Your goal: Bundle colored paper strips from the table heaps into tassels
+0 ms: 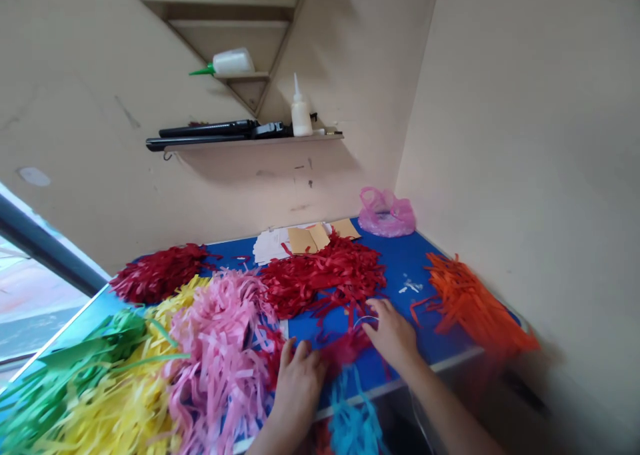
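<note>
Near the table's front edge, my left hand (300,380) rests by a small bunch of red paper strips (345,348), its fingers bent and slightly apart. What its fingertips touch is partly hidden. My right hand (393,335) is at the right end of the same bunch, thumb and fingers curved around a thin white string (367,319) that seems pinched there. Blue paper strips (354,415) hang over the edge just below the hands. Behind them lies a large heap of red strips (325,275).
Pink (220,355), yellow (125,401) and green strips (75,368) cover the left side of the blue table (420,241). Orange strips (475,305) overhang the right edge. At the back are dark red strips (165,271), cards (307,238) and a pink bag (386,215). A wall shelf (250,141) holds a bottle (301,116).
</note>
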Available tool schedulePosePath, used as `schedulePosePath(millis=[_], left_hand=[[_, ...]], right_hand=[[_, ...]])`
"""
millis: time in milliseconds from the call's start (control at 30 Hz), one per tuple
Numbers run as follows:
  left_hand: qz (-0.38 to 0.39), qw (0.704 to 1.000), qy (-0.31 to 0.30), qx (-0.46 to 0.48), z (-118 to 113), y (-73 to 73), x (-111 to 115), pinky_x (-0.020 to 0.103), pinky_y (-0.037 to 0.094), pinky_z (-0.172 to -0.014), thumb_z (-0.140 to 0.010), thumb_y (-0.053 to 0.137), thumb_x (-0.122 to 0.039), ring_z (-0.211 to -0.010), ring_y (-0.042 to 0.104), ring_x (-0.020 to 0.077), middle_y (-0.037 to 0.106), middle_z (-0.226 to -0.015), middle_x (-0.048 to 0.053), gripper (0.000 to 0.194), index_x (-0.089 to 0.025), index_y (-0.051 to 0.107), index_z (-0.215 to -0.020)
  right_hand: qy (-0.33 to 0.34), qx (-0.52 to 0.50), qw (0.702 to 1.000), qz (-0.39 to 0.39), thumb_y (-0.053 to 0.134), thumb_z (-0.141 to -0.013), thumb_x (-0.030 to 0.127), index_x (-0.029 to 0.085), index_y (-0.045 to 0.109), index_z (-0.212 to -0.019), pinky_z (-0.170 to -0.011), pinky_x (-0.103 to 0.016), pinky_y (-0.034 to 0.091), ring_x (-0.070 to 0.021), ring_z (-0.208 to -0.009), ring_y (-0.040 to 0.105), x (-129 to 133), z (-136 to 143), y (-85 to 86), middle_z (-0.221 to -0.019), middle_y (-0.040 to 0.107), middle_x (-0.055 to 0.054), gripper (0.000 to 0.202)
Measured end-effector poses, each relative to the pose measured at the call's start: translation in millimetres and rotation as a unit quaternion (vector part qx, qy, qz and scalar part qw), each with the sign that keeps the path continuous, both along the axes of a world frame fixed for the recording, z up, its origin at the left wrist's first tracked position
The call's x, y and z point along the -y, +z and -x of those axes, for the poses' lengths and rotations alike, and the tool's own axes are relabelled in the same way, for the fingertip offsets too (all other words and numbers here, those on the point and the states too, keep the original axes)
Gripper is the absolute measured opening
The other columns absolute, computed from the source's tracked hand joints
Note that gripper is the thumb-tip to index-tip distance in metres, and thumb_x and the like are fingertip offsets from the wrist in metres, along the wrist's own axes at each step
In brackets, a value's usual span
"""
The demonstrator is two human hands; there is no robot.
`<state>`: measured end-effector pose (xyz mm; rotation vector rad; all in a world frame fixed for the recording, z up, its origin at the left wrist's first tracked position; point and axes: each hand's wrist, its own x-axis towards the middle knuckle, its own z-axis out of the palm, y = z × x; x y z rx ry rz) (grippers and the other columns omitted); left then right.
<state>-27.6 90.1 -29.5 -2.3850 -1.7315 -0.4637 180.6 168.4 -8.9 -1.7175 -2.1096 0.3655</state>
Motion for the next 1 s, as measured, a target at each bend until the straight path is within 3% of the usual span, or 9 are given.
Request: schedulePosePath(millis=[133, 200, 333, 367, 533, 700, 833, 1000], left_hand=[[0.024, 1.0, 0.002, -0.004, 3, 4.1, 0, 0.052, 0.019, -0.111, -0.086, 0.056, -0.009, -0.096, 0.057, 0.0233, 0.072, -0.084, -0.002, 0.027, -0.03, 0.071, -0.092], [0.033, 0.999, 0.014, 0.004, 4, 6.0, 0, 0.054, 0.019, -0.112, -0.084, 0.054, -0.007, -0.097, 0.058, 0.0243, 0.072, -0.086, -0.001, 0.031, -0.031, 0.071, -0.094], [0.056, 0.997, 0.021, 0.046, 4, 12.9, 0, 0.057, 0.019, -0.111, -0.079, 0.054, -0.006, -0.096, 0.06, 0.0244, 0.074, -0.087, -0.001, 0.035, -0.033, 0.073, -0.091], [0.063, 0.996, 0.019, 0.052, 3, 15.8, 1, 0.058, 0.019, -0.111, -0.078, 0.054, -0.007, -0.097, 0.06, 0.0248, 0.074, -0.089, -0.001, 0.035, -0.034, 0.073, -0.093], [0.046, 0.997, 0.028, 0.05, -8, 21.6, 9, 0.061, 0.009, -0.115, -0.076, 0.059, -0.02, -0.105, 0.058, 0.0291, 0.072, -0.091, 0.001, 0.021, -0.029, 0.07, -0.092], [-0.017, 0.997, 0.066, 0.029, -9, -1.8, 5, 0.062, 0.001, -0.117, -0.076, 0.056, -0.013, -0.103, 0.06, 0.0277, 0.073, -0.089, 0.001, 0.023, -0.027, 0.07, -0.088], [-0.029, 0.998, 0.056, 0.027, 0, -15.0, 2, 0.061, -0.005, -0.117, -0.081, 0.053, -0.01, -0.109, 0.061, 0.0272, 0.075, -0.092, 0.001, 0.029, -0.028, 0.07, -0.095], [-0.048, 0.996, 0.048, 0.054, 16, -24.6, 9, 0.063, 0.0, -0.116, -0.085, 0.054, -0.012, -0.109, 0.063, 0.0289, 0.077, -0.095, -0.002, 0.029, -0.032, 0.072, -0.094]], right_hand=[[0.071, -0.034, 0.994, -0.076, 0.06, -0.08, 0.02, 0.026, 0.064, -0.116, -0.088, -0.031, 0.048, -0.0223, -0.106, 0.062, 3, -25, 18.5, -0.126, 0.06, -0.005, 0.036], [0.094, -0.046, 0.992, -0.069, 0.057, -0.083, 0.02, 0.027, 0.069, -0.107, -0.085, -0.029, 0.048, -0.0207, -0.102, 0.064, 6, -28, 22.8, -0.12, 0.065, -0.003, 0.028], [0.315, 0.002, 0.949, -0.005, 0.051, -0.088, 0.02, 0.029, 0.071, -0.107, -0.084, -0.027, 0.046, -0.0185, -0.095, 0.065, 8, -15, 9.0, -0.115, 0.07, 0.0, 0.03], [0.338, 0.024, 0.941, 0.004, 0.05, -0.087, 0.018, 0.028, 0.071, -0.111, -0.083, -0.027, 0.046, -0.019, -0.094, 0.066, 7, -11, 2.5, -0.116, 0.069, -0.001, 0.033], [0.299, 0.029, 0.954, 0.008, 0.056, -0.082, 0.021, 0.026, 0.074, -0.101, -0.083, -0.027, 0.045, -0.0206, -0.098, 0.066, -8, -2, -16.6, -0.107, 0.073, -0.001, 0.027], [0.23, 0.022, 0.973, -0.008, 0.051, -0.082, 0.018, 0.023, 0.073, -0.103, -0.081, -0.029, 0.046, -0.0212, -0.092, 0.067, -5, -2, -3.4, -0.106, 0.073, -0.003, 0.031], [0.277, 0.027, 0.96, -0.027, 0.055, -0.078, 0.019, 0.027, 0.064, -0.122, -0.083, -0.03, 0.045, -0.0225, -0.094, 0.066, 6, 8, 0.4, -0.125, 0.065, -0.004, 0.045], [0.296, -0.008, 0.955, 0.021, 0.058, -0.082, 0.019, 0.028, 0.077, -0.096, -0.078, -0.024, 0.045, -0.0181, -0.091, 0.068, -10, 12, -9.3, -0.1, 0.075, 0.001, 0.025]])
